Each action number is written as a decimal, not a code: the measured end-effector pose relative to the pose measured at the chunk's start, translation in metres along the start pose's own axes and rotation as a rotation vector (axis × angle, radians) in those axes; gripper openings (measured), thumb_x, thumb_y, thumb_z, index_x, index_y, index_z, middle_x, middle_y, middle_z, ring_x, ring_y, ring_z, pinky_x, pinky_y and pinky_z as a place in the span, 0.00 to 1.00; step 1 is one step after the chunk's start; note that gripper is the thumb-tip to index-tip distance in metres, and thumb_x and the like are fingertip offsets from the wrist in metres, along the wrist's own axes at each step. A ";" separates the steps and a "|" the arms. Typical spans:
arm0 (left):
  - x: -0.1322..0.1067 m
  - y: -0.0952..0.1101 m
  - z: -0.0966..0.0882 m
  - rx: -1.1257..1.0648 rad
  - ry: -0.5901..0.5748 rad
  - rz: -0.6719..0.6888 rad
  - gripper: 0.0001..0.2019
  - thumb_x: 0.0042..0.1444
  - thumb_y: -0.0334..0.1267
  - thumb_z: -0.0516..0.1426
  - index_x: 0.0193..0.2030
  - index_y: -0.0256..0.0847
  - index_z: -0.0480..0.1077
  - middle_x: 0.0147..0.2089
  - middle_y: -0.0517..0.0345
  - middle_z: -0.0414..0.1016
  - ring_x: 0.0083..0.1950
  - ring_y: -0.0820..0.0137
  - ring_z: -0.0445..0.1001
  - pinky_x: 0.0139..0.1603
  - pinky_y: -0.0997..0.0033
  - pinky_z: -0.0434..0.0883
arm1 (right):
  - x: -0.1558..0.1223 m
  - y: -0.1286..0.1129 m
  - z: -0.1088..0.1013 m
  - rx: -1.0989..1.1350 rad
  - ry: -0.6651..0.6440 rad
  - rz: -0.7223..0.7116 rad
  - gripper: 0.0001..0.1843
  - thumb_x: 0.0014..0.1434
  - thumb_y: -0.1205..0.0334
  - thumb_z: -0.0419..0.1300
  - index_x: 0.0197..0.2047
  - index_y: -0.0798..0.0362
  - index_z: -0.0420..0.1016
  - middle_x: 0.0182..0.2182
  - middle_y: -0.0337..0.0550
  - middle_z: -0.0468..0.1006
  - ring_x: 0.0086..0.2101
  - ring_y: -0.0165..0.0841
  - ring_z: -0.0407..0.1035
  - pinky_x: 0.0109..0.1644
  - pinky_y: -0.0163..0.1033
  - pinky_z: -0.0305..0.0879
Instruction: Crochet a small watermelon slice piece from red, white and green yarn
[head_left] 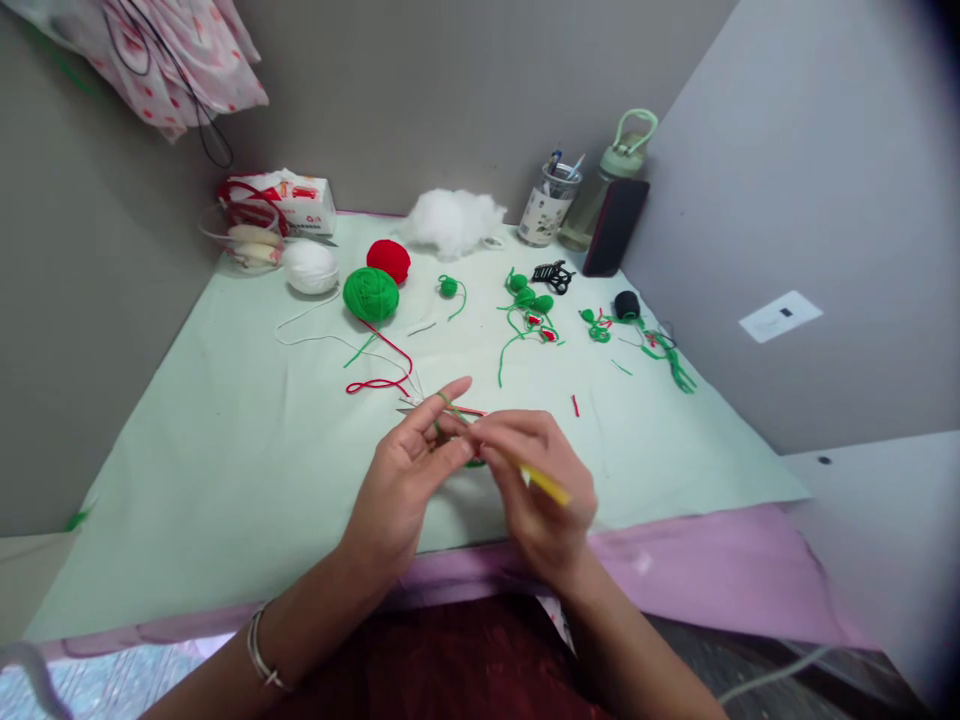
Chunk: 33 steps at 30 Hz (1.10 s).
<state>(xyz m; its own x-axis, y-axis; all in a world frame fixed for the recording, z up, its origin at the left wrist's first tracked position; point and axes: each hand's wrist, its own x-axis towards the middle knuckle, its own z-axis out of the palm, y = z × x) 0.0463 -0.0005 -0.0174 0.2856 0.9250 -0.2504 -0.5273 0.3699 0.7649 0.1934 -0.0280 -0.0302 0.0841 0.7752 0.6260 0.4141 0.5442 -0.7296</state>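
Where a mauve cloth [705, 565] shows along the near edge of the pale-green-covered bench [247, 500], both forearms slant inward, the left one wearing a silver-coloured bangle [254, 645]. The left hand [401, 475] is turned palm inward, its thumb bent across to pinch a small green-and-red crocheted piece [475, 461], mostly hidden between the hands over the bench. Its index finger stretches forward, with a thin green yarn strand [442, 398] looped about it. The right hand [551, 490] curls in a pen-like grip round a slender yellow-handled tool [547, 484], whose blunt end points back to the right; the tip is hidden where the two hands meet.

Beyond the fingers lie a looped red yarn strand [379, 385] at left and a short red yarn scrap [575, 406] at right. Farther off, a round green yarn ball [370, 295] sits just before a red yarn ball [388, 261], a white yarn ball [310, 267] to their left; small green crocheted pieces [525, 298] and a black plastic claw clip [553, 276] lie to the right. At the back, fluffy white stuffing [454, 222] is heaped between a red-and-white packet [309, 207] and a clear, labelled jar of pens [544, 215].
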 end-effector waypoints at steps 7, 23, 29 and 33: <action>0.002 0.004 -0.003 -0.073 -0.065 -0.118 0.14 0.56 0.34 0.70 0.50 0.40 0.85 0.39 0.57 0.79 0.39 0.75 0.71 0.47 0.76 0.69 | 0.004 0.000 -0.008 0.239 0.149 0.135 0.12 0.71 0.68 0.59 0.46 0.46 0.85 0.35 0.42 0.83 0.32 0.33 0.75 0.37 0.43 0.75; 0.003 0.000 -0.002 -0.120 -0.050 -0.157 0.17 0.56 0.37 0.70 0.53 0.40 0.83 0.42 0.55 0.81 0.45 0.69 0.75 0.53 0.69 0.69 | -0.004 -0.001 -0.005 -0.186 -0.033 -0.209 0.22 0.67 0.74 0.62 0.59 0.44 0.81 0.49 0.49 0.85 0.47 0.39 0.80 0.47 0.45 0.80; 0.003 0.005 -0.005 -0.010 -0.016 -0.066 0.16 0.55 0.35 0.71 0.50 0.43 0.84 0.37 0.60 0.78 0.39 0.73 0.72 0.46 0.74 0.69 | 0.009 0.000 -0.011 0.336 0.088 0.232 0.11 0.72 0.66 0.59 0.44 0.48 0.84 0.35 0.41 0.82 0.30 0.32 0.76 0.36 0.42 0.77; -0.001 -0.001 0.000 0.044 -0.005 0.044 0.29 0.56 0.34 0.71 0.65 0.50 0.75 0.34 0.66 0.75 0.40 0.73 0.74 0.51 0.73 0.69 | 0.003 0.001 -0.002 0.102 0.038 0.089 0.13 0.70 0.69 0.60 0.50 0.45 0.84 0.40 0.44 0.83 0.37 0.35 0.79 0.41 0.43 0.78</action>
<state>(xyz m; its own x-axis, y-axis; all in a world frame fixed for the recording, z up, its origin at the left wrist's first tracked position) 0.0463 -0.0015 -0.0182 0.2673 0.9399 -0.2126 -0.5041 0.3244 0.8004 0.1955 -0.0257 -0.0286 0.1515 0.8102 0.5663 0.3091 0.5054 -0.8056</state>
